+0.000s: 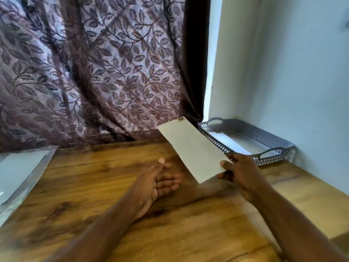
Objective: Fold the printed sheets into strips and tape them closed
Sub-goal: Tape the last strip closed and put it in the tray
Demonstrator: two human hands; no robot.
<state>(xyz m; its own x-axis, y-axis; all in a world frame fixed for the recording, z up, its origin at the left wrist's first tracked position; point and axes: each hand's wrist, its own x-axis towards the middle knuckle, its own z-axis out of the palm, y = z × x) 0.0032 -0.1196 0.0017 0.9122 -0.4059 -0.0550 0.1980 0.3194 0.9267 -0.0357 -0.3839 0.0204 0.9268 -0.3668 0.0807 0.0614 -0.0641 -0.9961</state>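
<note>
On the counter (117, 205), a tray (264, 138) sits far right against the wall (283, 72), with paper (236, 143) in it. A packet (20, 173) lies at the left edge. The curtain (94, 72) hangs behind. The strip (192, 148) is held between them, above the counter.

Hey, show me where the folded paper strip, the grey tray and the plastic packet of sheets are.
folded paper strip (192, 148): head view, middle of its blank face.
grey tray (260, 134): head view, on its perforated far wall.
plastic packet (18, 171): head view, its clear front over the white sheets.
</note>
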